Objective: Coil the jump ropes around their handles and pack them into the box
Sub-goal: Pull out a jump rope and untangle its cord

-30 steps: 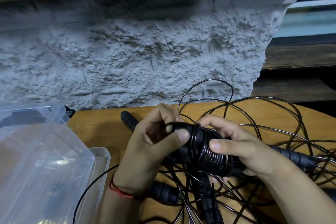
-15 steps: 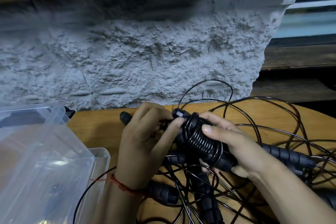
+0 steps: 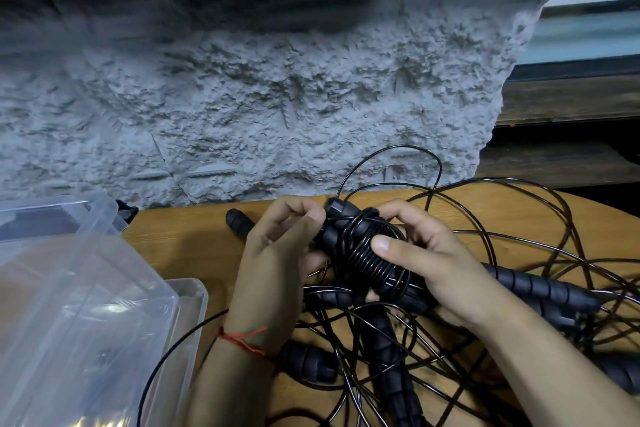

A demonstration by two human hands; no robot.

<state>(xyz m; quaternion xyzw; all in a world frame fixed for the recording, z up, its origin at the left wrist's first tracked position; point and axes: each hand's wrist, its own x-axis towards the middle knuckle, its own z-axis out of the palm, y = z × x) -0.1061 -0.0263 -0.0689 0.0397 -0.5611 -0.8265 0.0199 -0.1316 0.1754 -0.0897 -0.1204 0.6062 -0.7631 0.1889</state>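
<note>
My right hand grips a pair of black ribbed jump rope handles wound with thin black cord, thumb pressed on the coils. My left hand pinches the upper end cap of that bundle with its fingertips. A tangle of loose black cord spreads over the wooden table. More black handles lie beneath and around: one behind my left hand, one at the right, others near the front. The clear plastic box stands at the left.
A rough grey stone wall rises right behind the table. The box's clear lid leans up at the far left. Dark wooden boards sit at the right rear. One cord loop arches up against the wall.
The coiled bundle has tilted, its upper end turning up and left. My left hand moved from wrapping the coil to pinching the end cap. My right hand kept its hold.
</note>
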